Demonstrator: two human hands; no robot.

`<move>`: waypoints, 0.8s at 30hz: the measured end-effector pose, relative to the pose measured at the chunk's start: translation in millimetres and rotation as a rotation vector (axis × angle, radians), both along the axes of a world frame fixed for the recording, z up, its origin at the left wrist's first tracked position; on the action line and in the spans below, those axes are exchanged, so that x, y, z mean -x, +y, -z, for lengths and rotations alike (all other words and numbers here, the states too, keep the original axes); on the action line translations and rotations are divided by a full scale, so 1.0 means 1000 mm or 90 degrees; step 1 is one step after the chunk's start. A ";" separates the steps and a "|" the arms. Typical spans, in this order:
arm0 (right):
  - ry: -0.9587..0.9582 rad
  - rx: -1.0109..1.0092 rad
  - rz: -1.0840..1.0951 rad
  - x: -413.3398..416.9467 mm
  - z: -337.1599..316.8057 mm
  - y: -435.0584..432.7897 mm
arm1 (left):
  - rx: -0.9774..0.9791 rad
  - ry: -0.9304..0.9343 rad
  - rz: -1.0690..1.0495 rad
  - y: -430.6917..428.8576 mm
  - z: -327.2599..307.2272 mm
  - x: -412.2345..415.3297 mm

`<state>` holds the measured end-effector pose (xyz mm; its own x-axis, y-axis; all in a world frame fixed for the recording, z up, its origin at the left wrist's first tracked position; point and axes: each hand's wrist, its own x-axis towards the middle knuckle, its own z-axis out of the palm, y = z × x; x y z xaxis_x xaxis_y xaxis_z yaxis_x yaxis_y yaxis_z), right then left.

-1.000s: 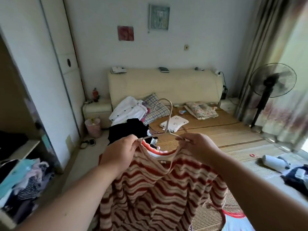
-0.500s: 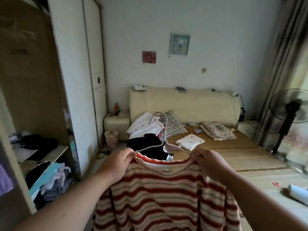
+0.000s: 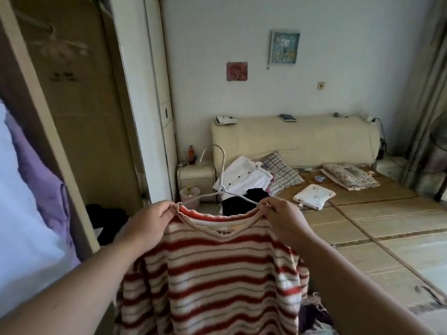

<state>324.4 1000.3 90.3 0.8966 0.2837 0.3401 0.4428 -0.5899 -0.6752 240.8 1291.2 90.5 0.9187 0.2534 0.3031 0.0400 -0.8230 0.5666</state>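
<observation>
A red and cream striped sweater (image 3: 212,274) hangs in front of me on a white wire hanger (image 3: 221,180), whose hook stands up above the neckline. My left hand (image 3: 147,226) pinches the left side of the collar and shoulder. My right hand (image 3: 283,221) pinches the right side of the collar where the hanger's arm enters. The hanger's arms inside the sweater are hidden.
An open wardrobe (image 3: 79,112) is at the left, with purple and white garments (image 3: 36,189) hanging at its near edge and dark clothes on a shelf. A bed (image 3: 362,213) with a mat, pillows and a pile of clothes (image 3: 244,182) lies ahead. A nightstand (image 3: 196,175) stands beside the bed.
My view has turned left towards the wardrobe and the sweater has risen with both hands. The fan at the right has left the view.
</observation>
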 end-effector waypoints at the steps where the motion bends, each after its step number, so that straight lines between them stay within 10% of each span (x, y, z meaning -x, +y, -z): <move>1: 0.010 -0.011 0.008 -0.001 0.002 0.014 | -0.006 0.001 -0.002 0.015 -0.001 -0.006; 24: 0.205 -0.040 0.030 -0.269 0.078 0.121 | -0.055 0.088 -0.005 0.126 0.069 -0.325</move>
<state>593.0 1121.5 12.4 0.9726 0.2264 0.0527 0.1737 -0.5574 -0.8119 565.4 1417.3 21.5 0.9510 0.2399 0.1951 0.1198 -0.8675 0.4827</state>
